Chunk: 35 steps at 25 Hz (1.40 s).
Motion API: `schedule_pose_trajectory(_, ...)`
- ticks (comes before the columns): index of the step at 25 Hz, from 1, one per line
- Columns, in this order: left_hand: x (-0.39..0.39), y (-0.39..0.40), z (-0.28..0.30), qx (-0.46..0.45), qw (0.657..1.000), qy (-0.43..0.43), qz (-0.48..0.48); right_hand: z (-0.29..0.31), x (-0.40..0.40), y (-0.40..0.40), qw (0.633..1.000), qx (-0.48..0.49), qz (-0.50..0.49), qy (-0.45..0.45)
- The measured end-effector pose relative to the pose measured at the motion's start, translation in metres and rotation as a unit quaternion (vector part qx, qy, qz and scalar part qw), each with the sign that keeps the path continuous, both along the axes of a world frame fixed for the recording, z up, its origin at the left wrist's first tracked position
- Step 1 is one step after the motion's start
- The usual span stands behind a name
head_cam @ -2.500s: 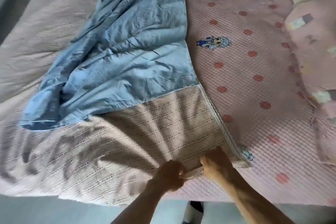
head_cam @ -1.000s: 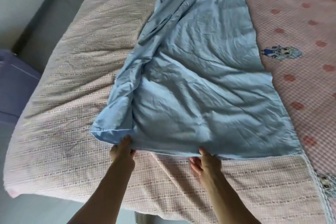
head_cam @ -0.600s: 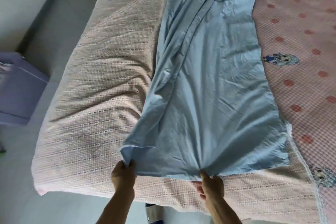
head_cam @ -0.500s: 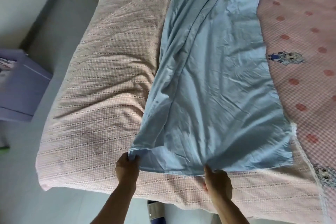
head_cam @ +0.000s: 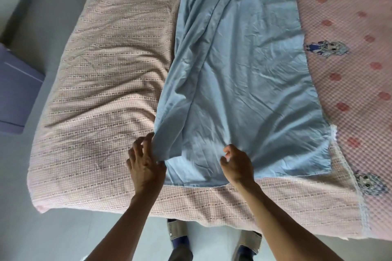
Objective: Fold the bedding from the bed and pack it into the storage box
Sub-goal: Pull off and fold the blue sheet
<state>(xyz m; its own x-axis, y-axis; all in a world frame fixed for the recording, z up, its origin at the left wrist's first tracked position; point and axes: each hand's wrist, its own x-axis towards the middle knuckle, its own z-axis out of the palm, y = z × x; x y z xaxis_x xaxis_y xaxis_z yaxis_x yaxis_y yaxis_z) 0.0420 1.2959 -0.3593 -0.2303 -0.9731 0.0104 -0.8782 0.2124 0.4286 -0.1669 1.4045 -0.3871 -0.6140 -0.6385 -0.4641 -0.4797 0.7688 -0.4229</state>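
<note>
A light blue sheet point(head_cam: 244, 74) lies rumpled along the middle of the bed, on top of a beige-pink woven blanket point(head_cam: 101, 82). Its left side is folded over in long pleats. My left hand point(head_cam: 146, 165) is at the near left corner of the sheet, fingers spread, fingertips and thumb touching the folded edge. My right hand point(head_cam: 237, 163) rests on the sheet's near edge with curled fingers that pinch the cloth; creases fan out from them. A purple storage box point(head_cam: 12, 91) stands on the floor at the far left.
A pink quilted pad point(head_cam: 350, 27) with red dots and cartoon figures covers the right side of the bed. The blanket's near edge hangs over the bed front. My feet in slippers point(head_cam: 178, 237) stand on the pale floor just below it.
Both hands pulled the blue sheet's near edge toward me, then moved forward onto it. The left hand's grip has loosened into spread fingers, and the left side is now folded narrower.
</note>
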Motion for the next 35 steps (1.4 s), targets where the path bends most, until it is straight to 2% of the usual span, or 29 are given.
schedule_pose_trajectory(1,-0.011,-0.006,0.005,-0.009,0.999,0.016,-0.031,0.005,0.004,-0.008,0.998,-0.030,-0.017,-0.056)
schedule_pose_trajectory(2,-0.019,-0.011,0.010,-0.008,0.997,0.042,-0.057,0.011,0.014,-0.022,0.983,-0.056,-0.063,-0.163)
schedule_pose_trajectory(3,-0.024,-0.015,0.015,-0.003,0.995,0.069,-0.072,0.017,0.027,-0.039,0.939,-0.067,-0.130,-0.309)
schedule_pose_trajectory(4,-0.028,-0.016,0.019,0.000,0.993,0.091,-0.078,0.025,0.040,-0.055,0.868,-0.054,-0.198,-0.452)
schedule_pose_trajectory(5,-0.029,-0.014,0.020,-0.001,0.990,0.113,-0.081,0.030,0.051,-0.067,0.780,-0.043,-0.254,-0.570)
schedule_pose_trajectory(6,-0.029,-0.008,0.022,-0.002,0.987,0.136,-0.082,0.032,0.058,-0.077,0.691,-0.058,-0.304,-0.654)
schedule_pose_trajectory(7,-0.028,-0.002,0.023,-0.005,0.984,0.159,-0.086,0.033,0.060,-0.085,0.615,-0.094,-0.350,-0.700)
schedule_pose_trajectory(9,-0.023,0.007,0.023,-0.021,0.977,0.192,-0.085,0.034,0.053,-0.096,0.506,-0.175,-0.425,-0.730)
schedule_pose_trajectory(10,-0.020,0.009,0.021,-0.029,0.976,0.201,-0.081,0.036,0.048,-0.099,0.474,-0.212,-0.442,-0.732)
schedule_pose_trajectory(11,-0.017,0.011,0.019,-0.036,0.975,0.206,-0.076,0.035,0.044,-0.100,0.461,-0.238,-0.446,-0.729)
schedule_pose_trajectory(12,-0.014,0.014,0.017,-0.040,0.975,0.208,-0.074,0.035,0.039,-0.101,0.466,-0.252,-0.444,-0.723)
schedule_pose_trajectory(15,-0.005,0.026,0.016,-0.051,0.977,0.169,-0.122,0.043,0.017,-0.102,0.514,-0.261,-0.460,-0.675)
schedule_pose_trajectory(17,-0.007,0.026,0.016,-0.054,0.975,0.113,-0.182,0.045,-0.010,-0.093,0.551,-0.327,-0.464,-0.612)
schedule_pose_trajectory(20,-0.027,0.028,0.019,-0.061,0.958,0.044,-0.275,0.044,-0.061,-0.040,0.615,-0.394,-0.563,-0.387)
schedule_pose_trajectory(22,-0.050,0.037,0.016,-0.044,0.937,0.027,-0.344,0.044,-0.090,0.010,0.637,-0.379,-0.625,-0.243)
schedule_pose_trajectory(23,-0.061,0.045,0.013,-0.026,0.924,0.016,-0.382,0.040,-0.103,0.033,0.645,-0.379,-0.631,-0.207)
schedule_pose_trajectory(24,-0.071,0.052,0.010,-0.005,0.911,0.001,-0.413,0.031,-0.116,0.051,0.645,-0.382,-0.626,-0.212)
schedule_pose_trajectory(26,-0.089,0.067,0.001,0.027,0.901,-0.037,-0.431,0.011,-0.135,0.072,0.616,-0.355,-0.603,-0.361)
schedule_pose_trajectory(27,-0.093,0.070,-0.003,0.043,0.905,-0.055,-0.420,0.005,-0.140,0.073,0.610,-0.307,-0.593,-0.427)
schedule_pose_trajectory(30,-0.098,0.078,-0.016,0.067,0.918,-0.106,-0.377,-0.011,-0.148,0.072,0.656,-0.154,-0.532,-0.513)
schedule_pose_trajectory(33,-0.096,0.078,-0.023,0.086,0.931,-0.135,-0.329,0.007,-0.146,0.055,0.594,-0.181,-0.496,-0.607)
schedule_pose_trajectory(34,-0.096,0.078,-0.022,0.082,0.936,-0.141,-0.313,0.010,-0.147,0.055,0.593,-0.194,-0.489,-0.610)
schedule_pose_trajectory(35,-0.096,0.079,-0.021,0.072,0.938,-0.148,-0.305,0.005,-0.151,0.059,0.625,-0.193,-0.485,-0.580)
